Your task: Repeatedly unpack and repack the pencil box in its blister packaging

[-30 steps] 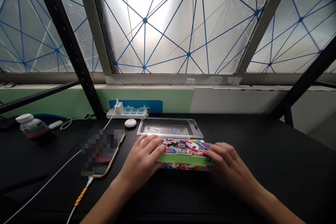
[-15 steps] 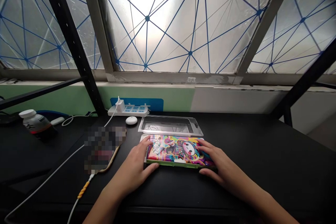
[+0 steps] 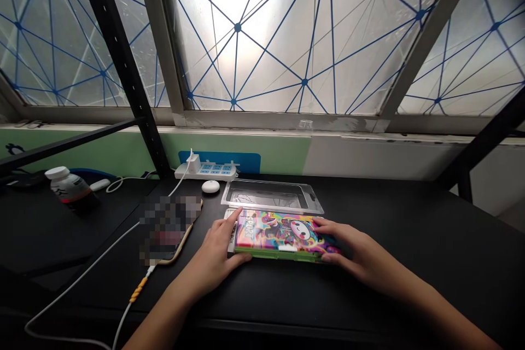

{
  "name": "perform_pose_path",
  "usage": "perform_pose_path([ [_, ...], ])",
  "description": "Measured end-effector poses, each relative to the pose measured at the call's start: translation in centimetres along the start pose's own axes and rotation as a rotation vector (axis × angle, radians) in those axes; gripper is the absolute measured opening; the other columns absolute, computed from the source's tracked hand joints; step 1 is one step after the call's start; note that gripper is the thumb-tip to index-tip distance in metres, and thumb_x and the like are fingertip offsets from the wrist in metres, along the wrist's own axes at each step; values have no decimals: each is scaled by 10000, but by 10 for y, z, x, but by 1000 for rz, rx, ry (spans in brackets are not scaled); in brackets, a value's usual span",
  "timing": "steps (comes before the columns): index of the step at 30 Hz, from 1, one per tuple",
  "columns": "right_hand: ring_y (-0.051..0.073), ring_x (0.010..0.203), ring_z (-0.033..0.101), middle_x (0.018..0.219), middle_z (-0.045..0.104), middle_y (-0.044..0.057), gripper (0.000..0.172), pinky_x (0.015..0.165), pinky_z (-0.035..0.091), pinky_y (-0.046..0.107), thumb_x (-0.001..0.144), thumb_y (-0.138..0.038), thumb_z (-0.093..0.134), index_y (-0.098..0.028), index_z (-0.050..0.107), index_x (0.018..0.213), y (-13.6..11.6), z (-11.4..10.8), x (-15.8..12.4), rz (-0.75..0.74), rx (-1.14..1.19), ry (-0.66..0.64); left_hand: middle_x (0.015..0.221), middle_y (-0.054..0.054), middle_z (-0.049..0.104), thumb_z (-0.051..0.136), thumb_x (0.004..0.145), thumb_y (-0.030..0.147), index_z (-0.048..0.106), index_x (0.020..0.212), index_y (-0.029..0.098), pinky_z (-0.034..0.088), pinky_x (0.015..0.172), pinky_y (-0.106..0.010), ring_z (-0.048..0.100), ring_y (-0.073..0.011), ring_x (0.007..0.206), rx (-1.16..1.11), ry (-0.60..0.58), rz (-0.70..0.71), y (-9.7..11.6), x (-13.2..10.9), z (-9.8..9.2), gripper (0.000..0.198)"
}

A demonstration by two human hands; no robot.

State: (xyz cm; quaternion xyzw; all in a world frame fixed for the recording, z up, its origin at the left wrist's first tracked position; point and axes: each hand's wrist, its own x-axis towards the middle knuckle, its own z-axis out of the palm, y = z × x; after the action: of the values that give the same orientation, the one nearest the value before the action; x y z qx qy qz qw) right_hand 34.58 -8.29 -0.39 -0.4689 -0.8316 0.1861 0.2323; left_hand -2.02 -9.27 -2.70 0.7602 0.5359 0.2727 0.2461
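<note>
Colourful case [image 3: 273, 232], green front edge, flat on the black desk [image 3: 402, 240] between both hands, long side toward the wearer.

Left hand [image 3: 217, 246]: wide pinch on the left end, thumb on the front edge, index finger at the back corner. Right hand [image 3: 353, 249]: similar at the right end, fingers over the top, thumb at the front edge. Squeeze force: can't tell. Holding both ends probably keeps it square and stops it skidding; the desk takes the weight.

White printed strip [image 3: 232, 238] shows by the left hand; can't tell if it's part of the case or a card under it.

Clear plastic tray [image 3: 315, 197] lies just behind; whether it touches, can't tell. Probably put there to free up the working spot.

Left: phone [image 3: 180, 246], screen blurred out, on a white cable with an orange sleeve [image 3: 138, 290]. Likely parked aside to charge. White rounded pod [image 3: 210, 187] near the power strip [image 3: 213, 170], which sits against the wall, presumably out of the way. Bottle [image 3: 71, 186] far left, well apart.
</note>
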Motion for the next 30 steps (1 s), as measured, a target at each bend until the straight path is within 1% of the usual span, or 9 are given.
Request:
perform_pose_path([
  [3,323,1137,649,1264,696,99,400,976,519,456,959,-534,496,-250,698,1154,-3,-6,11,74,111,77,1418,-106,475,706,844,361,156,1581,360,330,1137,-481,442,-299,1334,-19,-35,-17,1,-1,0,919],
  [5,286,932,690,1051,755,85,436,823,549,390,965,-565,453,-230,723,1040,-4,-8,20,137,114,140,1415,-102,476,707,840,370,118,1585,374,326,1130,-491,439,-309,1329,-20,-44,-30,1,-2,-1,949],
  [8,209,642,605,751,699,26,471,599,481,317,950,-614,439,-228,708,941,-3,-9,33,219,70,225,1441,-100,472,706,835,369,56,1589,379,298,1139,-503,412,-324,1355,-22,-52,-41,4,-3,-1,996],
  [10,193,603,563,694,657,9,485,558,441,301,947,-629,427,-228,697,912,0,-8,41,240,63,263,1460,-100,467,708,833,364,27,1589,380,289,1143,-501,393,-326,1377,-35,-64,-49,6,-3,-3,1018],
  [15,225,736,625,800,693,31,498,656,486,313,953,-626,416,-221,690,858,9,-5,46,238,141,304,1493,-91,446,726,812,359,14,1585,397,330,1128,-470,418,-310,1375,-67,-62,-76,11,-7,-5,1051],
  [20,261,823,659,808,711,47,531,751,518,339,950,-635,406,-227,676,743,18,-8,29,274,188,267,1460,-90,491,733,804,422,46,1589,367,368,1108,-434,478,-293,1332,-53,-29,-61,11,-8,-6,1045],
  [23,299,953,670,980,741,72,566,846,525,380,953,-665,348,-247,728,930,18,-9,16,253,181,223,1419,-96,525,693,837,482,86,1586,344,381,1091,-437,509,-285,1293,-44,-18,-63,12,-7,-5,974],
  [26,330,1090,638,1165,703,102,645,937,506,438,930,-727,300,-262,708,1112,20,-5,4,134,137,154,1365,-100,555,638,864,549,226,1553,315,405,1059,-444,529,-292,1250,-20,6,-59,13,-5,-3,836],
  [30,344,1239,557,1354,598,116,633,1032,464,471,833,-715,560,-275,619,1284,24,5,-4,34,41,99,1213,-99,613,550,897,604,526,1333,251,444,983,-450,572,-302,1121,30,24,-65,16,-2,-3,561],
])
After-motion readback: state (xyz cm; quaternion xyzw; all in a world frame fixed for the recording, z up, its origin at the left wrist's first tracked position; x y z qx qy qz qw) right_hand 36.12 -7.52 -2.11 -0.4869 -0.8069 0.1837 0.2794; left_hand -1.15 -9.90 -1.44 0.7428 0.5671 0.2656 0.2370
